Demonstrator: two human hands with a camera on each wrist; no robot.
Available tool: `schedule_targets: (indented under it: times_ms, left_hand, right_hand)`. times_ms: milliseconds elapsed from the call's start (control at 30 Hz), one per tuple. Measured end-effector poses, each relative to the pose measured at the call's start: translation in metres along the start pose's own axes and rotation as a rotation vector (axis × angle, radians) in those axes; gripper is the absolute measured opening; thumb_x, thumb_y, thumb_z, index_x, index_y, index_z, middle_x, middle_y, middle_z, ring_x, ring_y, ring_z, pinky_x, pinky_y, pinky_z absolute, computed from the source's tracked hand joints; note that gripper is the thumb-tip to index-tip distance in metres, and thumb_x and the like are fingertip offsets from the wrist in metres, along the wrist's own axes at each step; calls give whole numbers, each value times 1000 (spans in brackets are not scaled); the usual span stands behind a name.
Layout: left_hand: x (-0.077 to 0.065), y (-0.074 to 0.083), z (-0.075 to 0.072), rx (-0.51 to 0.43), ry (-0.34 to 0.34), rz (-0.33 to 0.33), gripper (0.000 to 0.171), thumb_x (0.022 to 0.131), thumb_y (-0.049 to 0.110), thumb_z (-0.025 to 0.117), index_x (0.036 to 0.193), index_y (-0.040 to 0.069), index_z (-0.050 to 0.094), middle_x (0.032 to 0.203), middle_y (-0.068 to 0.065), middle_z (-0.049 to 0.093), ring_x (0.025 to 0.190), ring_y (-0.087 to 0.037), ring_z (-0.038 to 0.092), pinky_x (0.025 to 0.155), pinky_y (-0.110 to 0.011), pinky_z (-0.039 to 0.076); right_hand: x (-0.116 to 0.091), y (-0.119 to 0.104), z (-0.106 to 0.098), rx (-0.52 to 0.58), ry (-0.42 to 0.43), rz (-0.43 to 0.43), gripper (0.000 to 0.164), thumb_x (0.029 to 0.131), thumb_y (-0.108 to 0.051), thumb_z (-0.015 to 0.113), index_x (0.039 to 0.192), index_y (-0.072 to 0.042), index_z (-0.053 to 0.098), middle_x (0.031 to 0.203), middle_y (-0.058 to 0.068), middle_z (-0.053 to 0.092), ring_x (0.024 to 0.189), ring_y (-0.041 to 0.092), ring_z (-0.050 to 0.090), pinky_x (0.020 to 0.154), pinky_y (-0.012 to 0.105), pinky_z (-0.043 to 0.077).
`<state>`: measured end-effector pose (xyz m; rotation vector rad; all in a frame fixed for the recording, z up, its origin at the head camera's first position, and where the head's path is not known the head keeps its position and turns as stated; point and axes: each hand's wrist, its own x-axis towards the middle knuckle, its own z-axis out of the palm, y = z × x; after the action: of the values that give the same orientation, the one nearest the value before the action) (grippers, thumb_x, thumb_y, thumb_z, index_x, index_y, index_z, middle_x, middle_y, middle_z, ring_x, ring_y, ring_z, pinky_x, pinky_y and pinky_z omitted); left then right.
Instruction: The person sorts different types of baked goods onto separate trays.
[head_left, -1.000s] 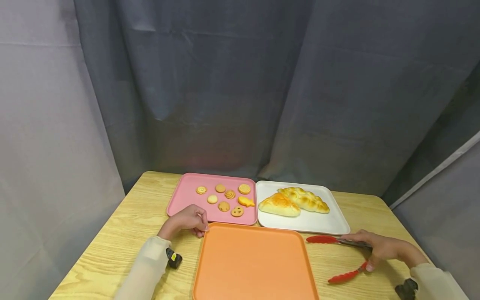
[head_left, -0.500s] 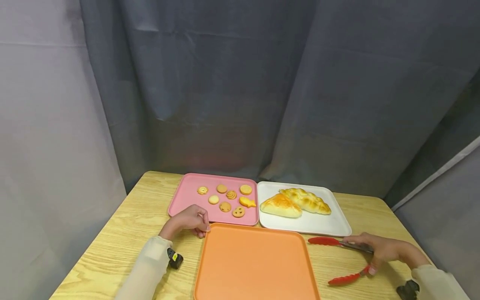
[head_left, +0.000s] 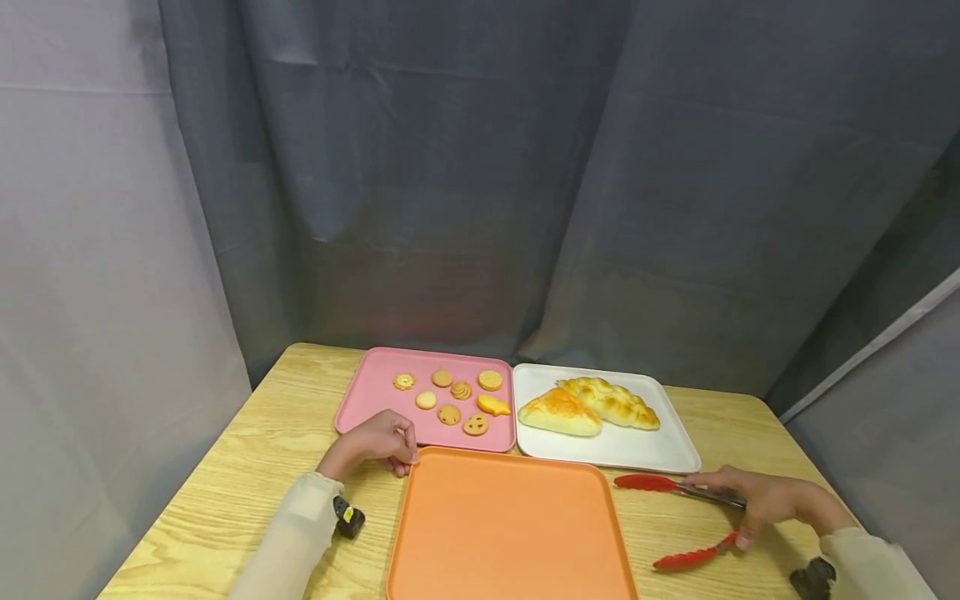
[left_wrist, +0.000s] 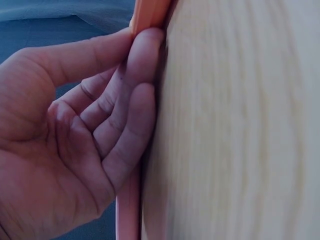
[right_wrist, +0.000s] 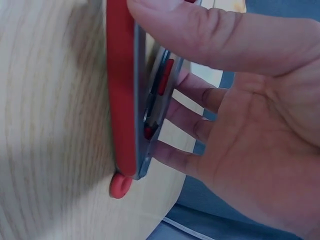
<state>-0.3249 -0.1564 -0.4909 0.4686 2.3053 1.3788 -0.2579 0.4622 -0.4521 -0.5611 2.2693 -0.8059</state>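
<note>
My left hand (head_left: pixel 377 437) pinches the far left corner of an orange tray (head_left: pixel 512 533). In the left wrist view the thumb is on top of the tray's rim (left_wrist: pixel 149 15) and the index finger is tucked beneath, close to the tabletop. At the right, my right hand (head_left: pixel 772 500) holds red-tipped metal tongs (head_left: pixel 647 482). Their two arms are spread wide, tips pointing left toward the orange tray. The right wrist view shows the thumb along the red-covered arm (right_wrist: pixel 121 95) and the other fingers around the opposite arm. A red ring (right_wrist: pixel 120 185) sits at the hinge end.
Behind the orange tray lies a pink tray (head_left: pixel 367 396) bearing several small cookies (head_left: pixel 448 415), one fish-shaped (head_left: pixel 492 405). Beside it a white tray (head_left: pixel 637 454) carries a triangular bread (head_left: pixel 558 414) and a braided loaf (head_left: pixel 611 402). Grey curtains (head_left: pixel 435 183) enclose the wooden table (head_left: pixel 225 492).
</note>
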Motion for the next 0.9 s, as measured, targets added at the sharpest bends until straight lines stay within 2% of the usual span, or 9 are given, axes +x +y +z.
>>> schedule_targets:
  times_ms: [167, 267, 333, 433, 533, 667, 767, 833, 900]
  left_hand:
    - [3, -2, -1, -7, -1, -11, 9, 84, -1, 73, 79, -4, 66, 60, -4, 68, 53, -12, 64, 52, -25, 54]
    - [4, -3, -2, -11, -1, -13, 9, 83, -1, 73, 79, -4, 66, 61, -5, 68, 53, -12, 64, 52, -25, 54]
    - [4, -3, -2, -11, -2, -11, 9, 84, -1, 73, 79, -3, 65, 61, -5, 68, 52, -13, 64, 52, -25, 54]
    - [4, -1, -2, 3, -3, -9, 10, 83, -1, 73, 79, -3, 65, 62, -6, 69, 53, -13, 64, 52, -25, 55]
    - [4, 6, -3, 48, 2, -9, 11, 83, -2, 72, 77, -2, 63, 64, -8, 70, 53, -14, 64, 53, -27, 55]
    - [4, 21, -4, 169, 36, -26, 19, 90, 8, 71, 75, -2, 65, 63, -10, 69, 51, -16, 63, 52, -26, 52]
    - [7, 36, -6, 292, 92, -34, 28, 96, 21, 69, 78, 1, 67, 62, -9, 69, 53, -17, 63, 54, -26, 49]
    - [11, 46, -6, 377, 151, -21, 29, 98, 27, 67, 81, 4, 69, 65, -8, 70, 56, -17, 63, 57, -27, 47]
    - [17, 57, -5, 462, 226, 18, 25, 98, 29, 67, 88, 8, 72, 73, -6, 72, 64, -18, 63, 62, -30, 48]
  right_hand:
    - [1, -8, -9, 17, -45, 20, 82, 80, -24, 83, 153, -27, 46, 141, 17, 45, 121, 27, 42, 97, 50, 39]
    - [0, -13, -15, 15, -54, -3, 78, 80, -19, 81, 152, -22, 48, 135, 19, 51, 119, 33, 46, 94, 52, 43]
    - [-1, -18, -19, 8, -49, -14, 76, 83, -19, 80, 152, -16, 47, 132, 20, 55, 119, 35, 51, 92, 54, 46]
    - [2, -27, -24, 17, 3, -18, 71, 90, -18, 75, 151, -2, 43, 127, 23, 59, 114, 37, 59, 89, 48, 53]
    - [13, -40, -26, -18, 167, -15, 61, 96, -19, 70, 143, 11, 45, 119, 20, 66, 104, 25, 65, 81, 33, 56]
    - [41, -67, -27, -120, 485, -23, 46, 99, -24, 66, 132, 7, 59, 108, 12, 72, 91, 12, 65, 75, 24, 54]
    - [68, -91, -26, -174, 704, -48, 42, 101, -29, 64, 130, 2, 63, 107, 15, 73, 90, 19, 66, 75, 28, 55]
    - [86, -108, -24, -174, 809, -58, 45, 102, -32, 62, 134, 0, 61, 112, 19, 71, 95, 28, 67, 78, 36, 57]
    - [102, -122, -21, -156, 877, -74, 51, 103, -36, 59, 142, -3, 55, 120, 23, 68, 104, 37, 66, 86, 46, 57]
